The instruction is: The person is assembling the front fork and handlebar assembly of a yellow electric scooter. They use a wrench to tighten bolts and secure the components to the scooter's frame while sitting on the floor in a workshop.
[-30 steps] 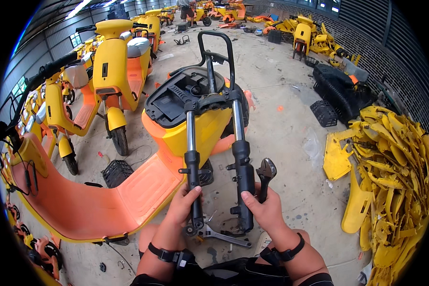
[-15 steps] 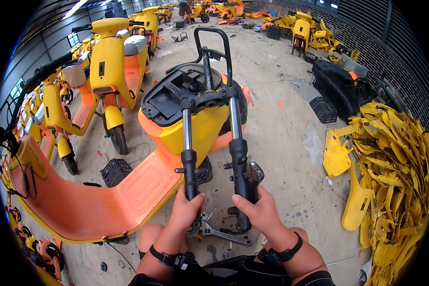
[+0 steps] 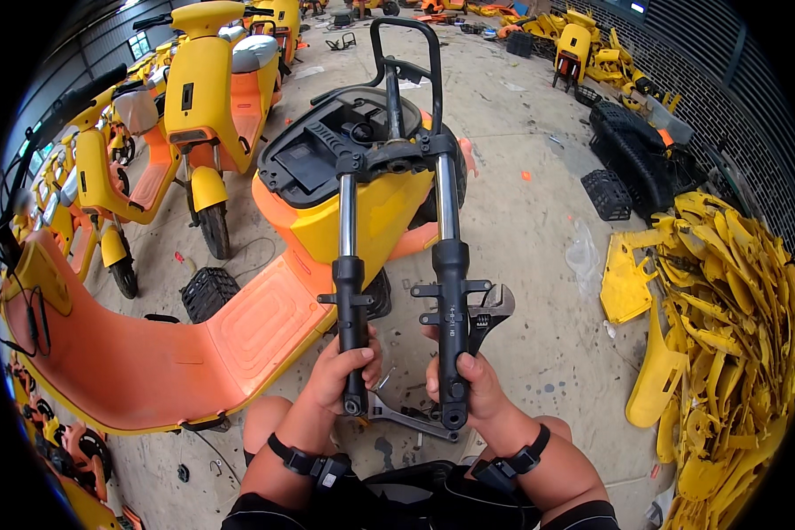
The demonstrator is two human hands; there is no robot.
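Note:
A scooter front fork [image 3: 451, 265] stretches away from me, its black lower legs toward me and its shiny tubes running to a crown and steering stem. My left hand [image 3: 338, 375] is wrapped round the lower end of the left leg. Round the right leg's lower end my right hand [image 3: 480, 386] is closed, with an adjustable wrench [image 3: 495, 307] held against that leg, its jaw pointing up and outward. Below the fork's ends, another wrench-like tool [image 3: 408, 423] lies low between my knees, partly hidden.
An overturned-looking scooter body [image 3: 256, 340], orange and yellow, lies to the left and behind the fork. Yellow scooters [image 3: 205, 97] stand in rows at left. A tall heap of yellow panels [image 3: 724, 336] rises at right, near black crates [image 3: 606, 193].
The fork's legs have turned, so brackets now show on both sides of the right leg. The wrench in my right hand has swung outward, showing its jaw. The view has shifted slightly.

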